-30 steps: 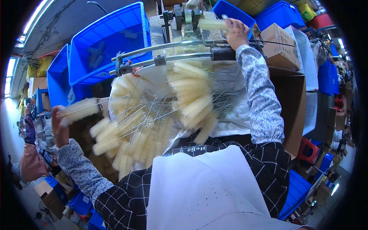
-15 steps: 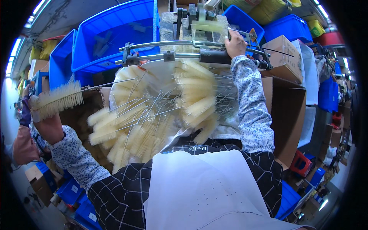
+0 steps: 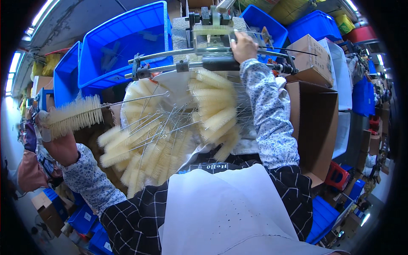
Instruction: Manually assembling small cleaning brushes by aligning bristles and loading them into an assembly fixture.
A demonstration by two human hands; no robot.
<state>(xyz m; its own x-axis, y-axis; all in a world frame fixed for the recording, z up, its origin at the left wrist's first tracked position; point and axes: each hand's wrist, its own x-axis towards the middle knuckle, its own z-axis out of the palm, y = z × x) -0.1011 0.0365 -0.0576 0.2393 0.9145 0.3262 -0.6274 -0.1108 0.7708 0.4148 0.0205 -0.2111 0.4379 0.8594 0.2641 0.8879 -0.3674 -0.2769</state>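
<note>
While the left hand [image 3: 56, 143] clasps one brush [image 3: 78, 116], the right hand [image 3: 245, 46] curls beside another [image 3: 211, 30], hold unclear.

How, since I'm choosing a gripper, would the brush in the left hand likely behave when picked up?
The brush is probably light for its size: mostly fine bristles around thin wire. Its wire handle seems fairly stiff, reaching out nearly straight. The bristles would likely bend when squeezed, being thin and separate.

1. cannot judge the grip of the right hand [image 3: 245, 46].
2. cannot see the left hand [image 3: 59, 146] fully behind the bristle brush [image 3: 78, 116].
3. cannot trace some brush wires [image 3: 243, 106] behind the right sleeve [image 3: 268, 114].
</note>
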